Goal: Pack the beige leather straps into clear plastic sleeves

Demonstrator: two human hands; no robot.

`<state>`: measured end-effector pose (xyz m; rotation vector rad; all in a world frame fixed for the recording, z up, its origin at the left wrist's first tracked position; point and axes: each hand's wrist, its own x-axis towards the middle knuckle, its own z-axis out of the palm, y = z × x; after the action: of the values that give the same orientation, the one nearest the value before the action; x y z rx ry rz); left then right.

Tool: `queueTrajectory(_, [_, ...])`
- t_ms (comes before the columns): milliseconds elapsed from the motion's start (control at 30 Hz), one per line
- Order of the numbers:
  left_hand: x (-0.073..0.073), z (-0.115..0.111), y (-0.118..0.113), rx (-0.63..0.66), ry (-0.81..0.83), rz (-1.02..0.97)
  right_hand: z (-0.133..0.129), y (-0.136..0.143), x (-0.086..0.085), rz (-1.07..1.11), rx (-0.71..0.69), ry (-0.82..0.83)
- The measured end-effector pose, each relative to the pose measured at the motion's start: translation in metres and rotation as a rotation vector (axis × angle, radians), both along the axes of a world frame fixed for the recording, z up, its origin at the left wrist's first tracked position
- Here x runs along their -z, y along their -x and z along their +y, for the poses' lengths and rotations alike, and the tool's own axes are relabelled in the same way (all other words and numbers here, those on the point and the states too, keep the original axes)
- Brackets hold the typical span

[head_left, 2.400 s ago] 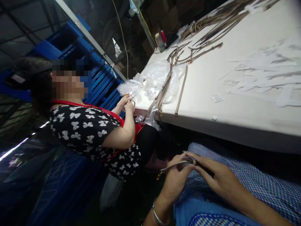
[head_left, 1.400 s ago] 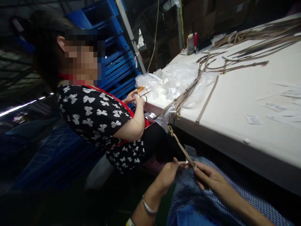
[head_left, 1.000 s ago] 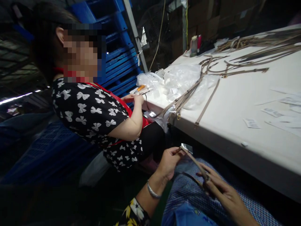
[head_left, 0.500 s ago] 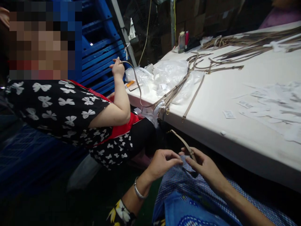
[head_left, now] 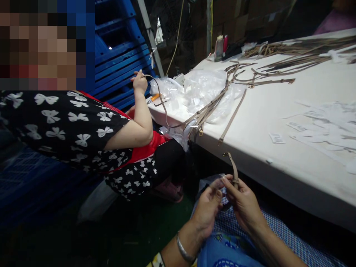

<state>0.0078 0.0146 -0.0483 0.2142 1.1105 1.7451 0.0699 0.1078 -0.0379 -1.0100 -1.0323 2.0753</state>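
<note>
Left hand (head_left: 207, 212), since the previous frame, has closed in beside right hand (head_left: 247, 205); left fingers half-curled, grip unclear; right fingers pinched shut on strap (head_left: 234, 167), clasp (head_left: 226, 154) above the fingertips.

And here's the strap (head_left: 234, 168), narrow and tan, held in the right hand (head_left: 246, 202), just off the edge of the desk (head_left: 256, 118). Its free end arches upward, a small metal clasp (head_left: 225, 154) at the tip, a loop (head_left: 235, 181) around it right by the fingers. Clear plastic (head_left: 218, 181) shows at the left hand's (head_left: 207, 211) fingertips, its outline hard to make out.
</note>
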Motion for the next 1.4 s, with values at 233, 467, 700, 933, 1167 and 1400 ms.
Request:
queueTrajectory(233, [0.002, 0.018, 0.01, -0.29, -0.078, -0.24, -0.006, -0.011, 0.01, -0.045, -0.048, -0.023])
queueTrajectory(467, [0.001, 0.01, 0.031, -0.299, 0.086, -0.111, 0.008, -0.025, 0.004, 0.059, -0.161, -0.11])
queueTrajectory(700, [0.003, -0.001, 0.038, -0.285, 0.186, -0.15, 0.025, -0.036, -0.003, 0.059, -0.138, -0.134])
queueTrajectory(933, [0.001, -0.005, 0.046, -0.272, 0.2, -0.18, 0.025, -0.048, -0.01, -0.119, -0.289, -0.262])
queueTrajectory(1167, [-0.001, -0.008, 0.05, -0.241, 0.138, -0.216, 0.014, -0.054, -0.014, -0.113, -0.331, -0.432])
queueTrajectory(1400, [0.003, -0.01, 0.052, -0.266, 0.183, -0.17, 0.017, -0.057, -0.026, -0.208, -0.191, -0.465])
